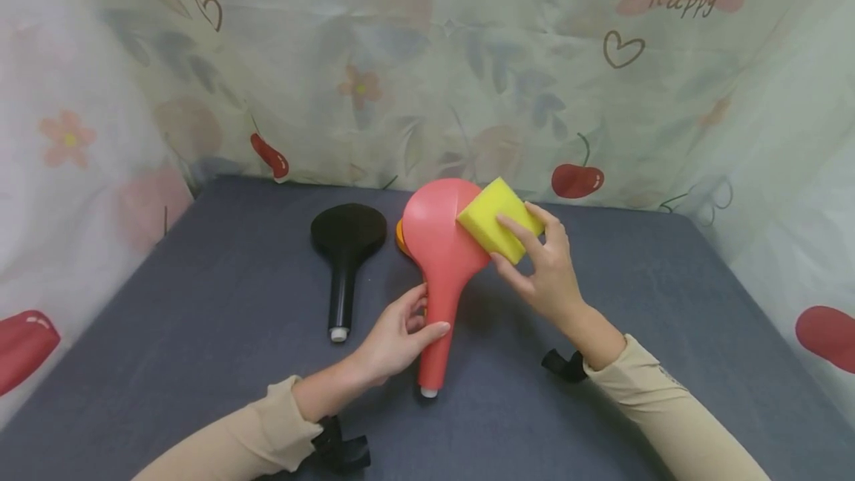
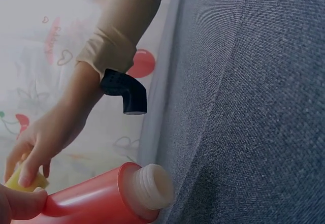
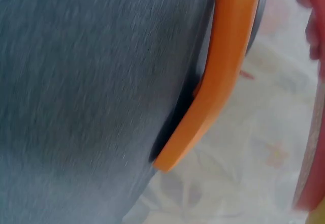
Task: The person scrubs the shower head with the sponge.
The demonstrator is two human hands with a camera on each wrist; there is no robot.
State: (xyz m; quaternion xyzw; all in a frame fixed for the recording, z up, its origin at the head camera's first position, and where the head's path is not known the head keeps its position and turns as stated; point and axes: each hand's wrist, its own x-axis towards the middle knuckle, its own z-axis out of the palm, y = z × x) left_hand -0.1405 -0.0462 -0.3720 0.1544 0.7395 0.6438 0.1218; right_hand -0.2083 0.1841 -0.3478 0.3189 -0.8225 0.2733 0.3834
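Observation:
My left hand (image 1: 399, 336) grips the handle of a coral-red shower head (image 1: 446, 228), its thumb lying across the front. The shower head is held up off the table, with its round smooth back in sight and its white threaded end (image 2: 155, 186) pointing down. A yellow sponge (image 1: 496, 215) is in my right hand (image 1: 549, 267), pinched between thumb and fingers. One corner of the sponge overlaps the right side of the shower head's round part. In the right wrist view, only a sliver of the red shower head (image 3: 316, 148) shows at the right edge.
A black shower head (image 1: 344, 243) lies to the left on the dark grey table (image 1: 220, 303). An orange shower head (image 3: 223, 61) lies behind the red one, mostly hidden in the head view. Patterned curtain (image 1: 467, 58) encloses the back and sides.

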